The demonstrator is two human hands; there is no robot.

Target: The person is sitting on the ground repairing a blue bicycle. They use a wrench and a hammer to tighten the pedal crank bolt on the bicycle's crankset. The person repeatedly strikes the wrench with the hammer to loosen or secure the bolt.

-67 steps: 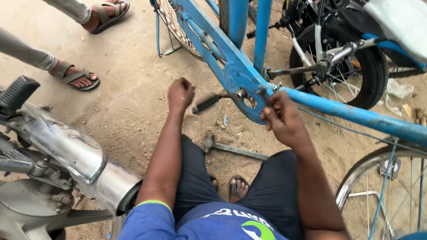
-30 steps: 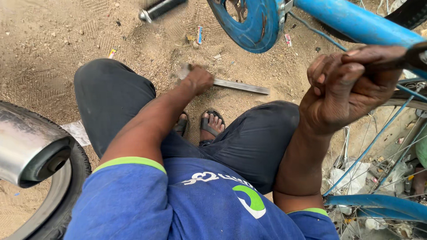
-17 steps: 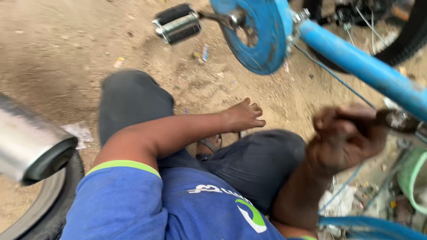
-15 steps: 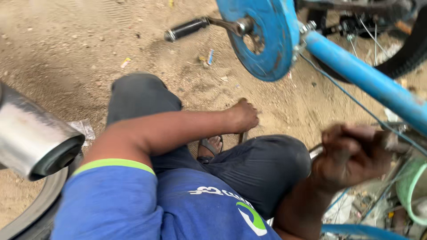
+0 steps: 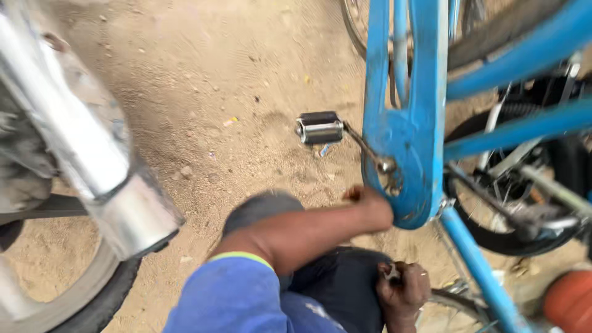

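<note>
Left hand (image 5: 370, 206): reached forward from the blue sleeve, fingers curled near or against the lower edge of the blue chain cover (image 5: 404, 154), just under the crank (image 5: 370, 154). Blurred; cannot tell whether it grips anything or only presses there. Right hand (image 5: 404, 287): low by the dark trousers, fist closed around a small dark metal piece (image 5: 390, 271), probably a tool or fitting, too small to identify.

The bicycle frame (image 5: 512, 129) stands close in front, blue tubes running up and to the right. The pedal (image 5: 319, 127), black and chrome, sticks out to the left on the crank, above the sandy ground (image 5: 234, 92).

Risks, as judged:
- Left hand sits right at the crank and cover edge. If the crank swings, fingers could be pinched between arm and cover.
- The bicycle looks propped rather than clamped; a hard push could tip it toward the person.
- The small piece in the right hand could slip into loose sand and be hard to find.
- The exhaust pipe (image 5: 86, 154) of a motorbike hangs close on the left above its tyre (image 5: 92, 302); an elbow drawn back could strike it.

Packages, labels, signs: none legible. A few scraps of litter on the sand, one yellowish (image 5: 230, 121), one bluish beneath the pedal (image 5: 325, 150). An orange-red rounded object (image 5: 570, 302) at the lower right corner, unmarked as far as visible.
</note>
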